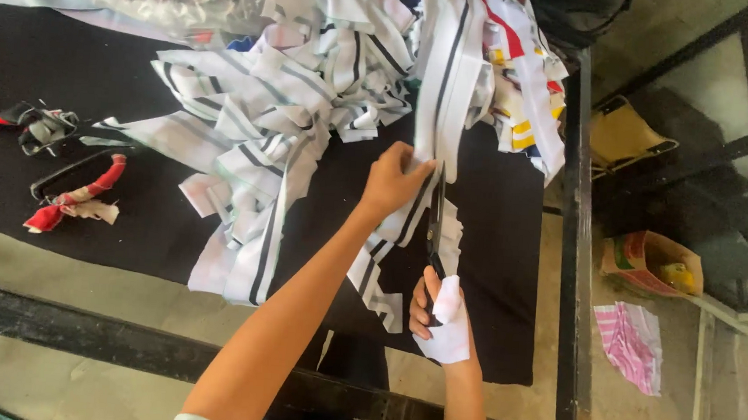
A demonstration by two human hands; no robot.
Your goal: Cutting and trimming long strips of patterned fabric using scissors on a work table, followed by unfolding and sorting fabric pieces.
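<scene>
We see the left hand (391, 180) pinching a white fabric strip with a dark stripe (442, 92), fingers closed on its edge, mid-table. The right hand (443, 316), wrapped in white cloth, is closed around the handles of black scissors (436, 219), near edge of the black table cover (33, 63).

Risks, as we judge them: the left fingertips sit just beside the blades, so a slip or a hurried closing could nick them. The strip hangs slack below the grip; if tension drops the cut could wander off the stripe or the cloth could bunch between the blades. The cloth wrap may loosen the hold on the handles.

Orientation: the scissors point away from us, tips far, handles near, long axis near-to-far and almost straight. The strip runs the same way, from the heap of striped scraps (295, 82) at the far side down toward the near edge.

Left on the cover lie a red and white rag bundle (76, 202) and a dark scrap bundle (33, 125), well apart from the hands.
</scene>
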